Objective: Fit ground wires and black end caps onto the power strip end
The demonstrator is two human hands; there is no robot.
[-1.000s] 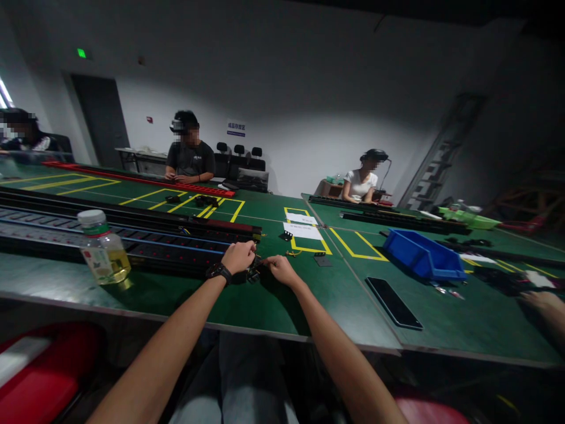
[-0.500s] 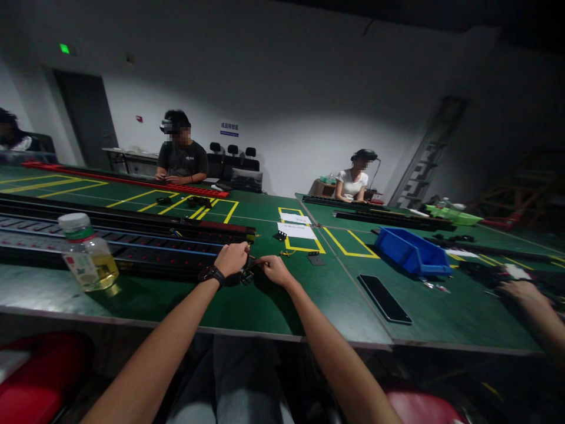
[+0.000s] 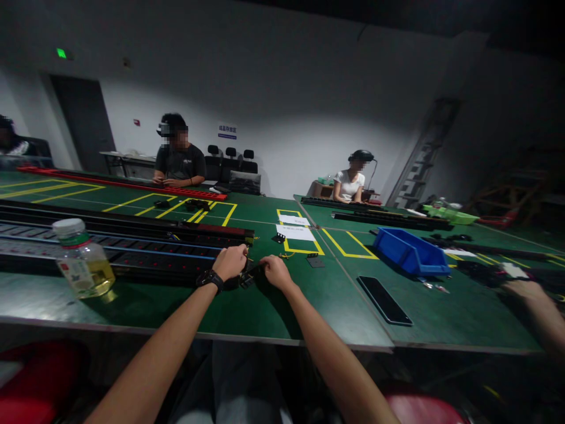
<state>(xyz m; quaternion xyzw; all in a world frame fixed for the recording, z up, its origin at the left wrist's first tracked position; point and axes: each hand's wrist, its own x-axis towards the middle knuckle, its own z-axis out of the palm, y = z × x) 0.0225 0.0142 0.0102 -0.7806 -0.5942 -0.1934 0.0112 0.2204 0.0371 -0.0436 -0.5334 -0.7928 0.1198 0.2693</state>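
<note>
At the right end of the long black light strips (image 3: 159, 259), my left hand (image 3: 230, 263) with a dark wristwatch is closed, its fingers bent around something mostly hidden. A small dark metal-looking part (image 3: 247, 279) sits right below its fingertips, too small and dim to name. My right hand (image 3: 276, 272) faces it from the right, thumb and forefinger pinched together at a thin dark piece that reaches toward the part. What exactly the fingers hold is hard to make out. Beyond my right hand lie a small black bracket (image 3: 315, 259) and another black bracket (image 3: 278, 237).
A bottle of yellow liquid (image 3: 83, 259) stands at the left. On the right are a phone (image 3: 384, 300), a blue bin (image 3: 410, 253) and a neighbour's hand (image 3: 523, 288). Paper sheets (image 3: 295, 232) lie on the green table (image 3: 326, 318). Two people sit across.
The view has shifted slightly. My hands stay close together at the strip's end; the thin dark piece by my right fingers now shows at a slightly different angle.
</note>
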